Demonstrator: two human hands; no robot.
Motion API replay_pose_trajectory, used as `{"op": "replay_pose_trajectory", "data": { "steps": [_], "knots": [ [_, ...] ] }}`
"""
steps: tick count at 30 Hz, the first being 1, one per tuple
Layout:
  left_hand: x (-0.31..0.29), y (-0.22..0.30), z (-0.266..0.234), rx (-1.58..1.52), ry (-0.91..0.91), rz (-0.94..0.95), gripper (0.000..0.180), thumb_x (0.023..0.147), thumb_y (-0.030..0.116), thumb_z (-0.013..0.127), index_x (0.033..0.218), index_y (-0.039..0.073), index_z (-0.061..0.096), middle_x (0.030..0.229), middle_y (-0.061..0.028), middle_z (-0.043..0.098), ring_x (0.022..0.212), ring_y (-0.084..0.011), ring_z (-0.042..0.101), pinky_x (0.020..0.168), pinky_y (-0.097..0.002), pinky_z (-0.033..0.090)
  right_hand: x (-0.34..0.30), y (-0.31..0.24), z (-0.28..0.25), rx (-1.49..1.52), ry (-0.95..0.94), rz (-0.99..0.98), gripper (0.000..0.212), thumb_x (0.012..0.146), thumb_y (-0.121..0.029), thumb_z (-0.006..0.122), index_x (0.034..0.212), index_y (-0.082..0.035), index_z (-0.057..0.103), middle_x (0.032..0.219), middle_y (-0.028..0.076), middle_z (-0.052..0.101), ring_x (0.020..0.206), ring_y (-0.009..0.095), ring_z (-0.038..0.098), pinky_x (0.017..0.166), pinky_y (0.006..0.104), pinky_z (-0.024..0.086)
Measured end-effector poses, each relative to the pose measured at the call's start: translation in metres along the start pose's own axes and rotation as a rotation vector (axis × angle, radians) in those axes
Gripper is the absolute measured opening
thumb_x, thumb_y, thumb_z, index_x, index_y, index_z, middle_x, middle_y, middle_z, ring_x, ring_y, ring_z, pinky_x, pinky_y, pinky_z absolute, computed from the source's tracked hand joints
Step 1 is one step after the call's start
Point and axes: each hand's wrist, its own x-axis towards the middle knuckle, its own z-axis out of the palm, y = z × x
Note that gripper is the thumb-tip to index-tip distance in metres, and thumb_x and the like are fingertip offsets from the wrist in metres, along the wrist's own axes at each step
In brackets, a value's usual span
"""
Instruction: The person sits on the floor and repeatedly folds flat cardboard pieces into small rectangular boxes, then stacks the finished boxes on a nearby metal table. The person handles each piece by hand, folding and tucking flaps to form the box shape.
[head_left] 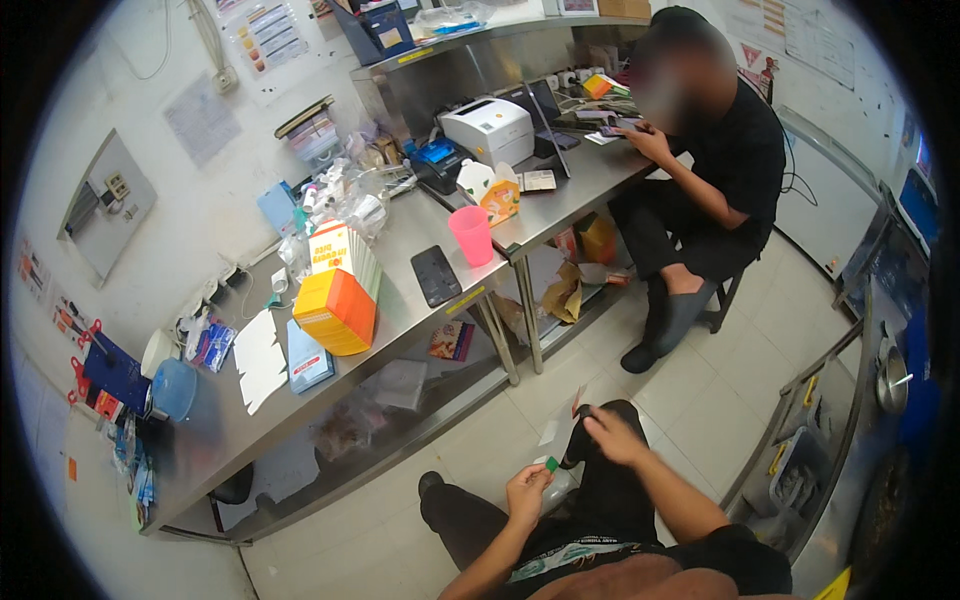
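The left hand (527, 490) had its grip pinched shut on a small green thing (551, 464), held up over the lap. It looked like a tiny flat tag or cap, too small to tell which. The green bit stuck out at the top right of that grip, pointing toward the other hand.

The right hand (612, 436) was just up and to the right of it, near but not touching. Its fingers were spread loose, holding nothing I could see, w/ the tips aimed down-left at the green thing. So the right hand was the free one and the nearer one to take hold.

Under both hands were the person's dark trousers (600, 500), soft cloth. A small white scrap (548, 432) lay on the pale tiled floor (480, 440) just above the left grip.

Farther out, up and left of the hands, stood a long metal counter (230, 430), shiny and smooth. On it: an orange and yellow box (335, 311), cardboard w/ sharp corners; a pink cup (471, 235), plastic and round; a flat black phone (436, 275); a white printer (488, 127), boxy.

Far up and right of the hands, another person in black (715, 170) sat on a stool at the counter.
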Motion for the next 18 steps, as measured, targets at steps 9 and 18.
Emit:
{"op": "replay_pose_trajectory", "data": {
  "steps": [9, 18],
  "knots": [
    [-0.025, -0.015, -0.012, 0.386, -0.057, 0.033, 0.016, 0.100, 0.009, 0.070, 0.108, -0.005, 0.071, 0.092, -0.0089, 0.074, 0.081, -0.0137, 0.071, 0.075, -0.0266, 0.057, -0.028, 0.018, 0.109, 0.644, -0.121, 0.252, 0.039, 0.104, -0.030, 0.061, 0.128, 0.000, 0.067, 0.105, 0.016, 0.069, 0.081, 0.031, 0.076, 0.066, 0.0386, 0.063],
    [-0.014, -0.032, -0.018, -0.163, 0.081, -0.264, 0.013, 0.104, 0.006, 0.063, 0.111, -0.005, 0.064, 0.097, -0.0091, 0.068, 0.085, -0.0165, 0.069, 0.083, -0.0324, 0.064, -0.059, -0.053, 0.078, -0.420, 0.013, -0.420, 0.027, 0.087, -0.022, 0.074, 0.112, -0.012, 0.073, 0.097, 0.018, 0.068, 0.088, 0.037, 0.074, 0.072, 0.0470, 0.061]
  ]
}}
